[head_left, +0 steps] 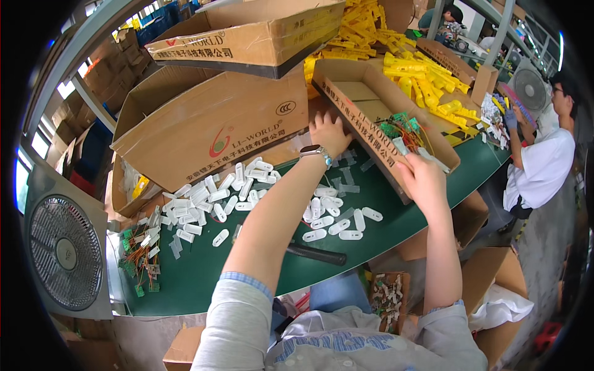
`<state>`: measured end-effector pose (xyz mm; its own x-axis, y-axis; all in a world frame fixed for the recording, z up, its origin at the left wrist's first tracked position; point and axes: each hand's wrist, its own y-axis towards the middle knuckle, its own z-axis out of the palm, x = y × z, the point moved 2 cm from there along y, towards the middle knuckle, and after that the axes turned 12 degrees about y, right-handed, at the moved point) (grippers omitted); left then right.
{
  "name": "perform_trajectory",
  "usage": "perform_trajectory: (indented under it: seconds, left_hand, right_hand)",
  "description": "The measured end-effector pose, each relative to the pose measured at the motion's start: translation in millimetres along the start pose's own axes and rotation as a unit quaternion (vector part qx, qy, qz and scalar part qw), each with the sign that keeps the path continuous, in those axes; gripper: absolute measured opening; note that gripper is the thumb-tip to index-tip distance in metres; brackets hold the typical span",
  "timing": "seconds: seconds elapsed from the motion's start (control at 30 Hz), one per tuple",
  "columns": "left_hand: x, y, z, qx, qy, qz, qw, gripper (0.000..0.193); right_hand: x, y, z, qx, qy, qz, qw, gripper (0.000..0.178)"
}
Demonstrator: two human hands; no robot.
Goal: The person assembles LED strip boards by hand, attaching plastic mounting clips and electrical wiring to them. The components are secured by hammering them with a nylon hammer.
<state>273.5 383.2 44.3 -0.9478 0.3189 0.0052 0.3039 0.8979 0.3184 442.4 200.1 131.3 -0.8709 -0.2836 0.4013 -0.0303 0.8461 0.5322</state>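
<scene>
My right hand (424,180) is closed round the near wall of a shallow cardboard tray (371,133), which sits tilted at the right of the table. Inside the tray lie green circuit boards with orange wires (402,127) and some pale strips. My left hand (330,135) reaches far forward, fingers spread, between the tray and a big cardboard carton (238,123). What its fingertips touch is hard to make out. Under and beside my left forearm, many white oval plastic casings (219,195) lie on the green tabletop (204,266). Clear plastic pieces (348,176) lie below my left hand.
A black-handled tool (315,253) lies near the front edge. More wired boards (139,260) are at the left, beside a fan (67,253). Another carton (247,37) rests on top at the back. Yellow plastic parts (427,83) are heaped behind; a person (541,161) works at right.
</scene>
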Motion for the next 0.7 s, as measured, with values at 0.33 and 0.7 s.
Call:
perform_trajectory:
  seconds: [0.33, 0.7]
  left_hand:
    - [40.5, -99.3, -19.7, 0.098, 0.106, 0.173, 0.974, 0.075]
    - [-76.2, -82.5, -13.2, 0.054, 0.001, 0.262, 0.963, 0.064]
  right_hand:
    - [-9.6, -13.4, -10.8, 0.043, 0.028, 0.040, 0.998, 0.024]
    - [-19.7, -9.9, 2.3, 0.030, -0.016, 0.042, 0.999, 0.022]
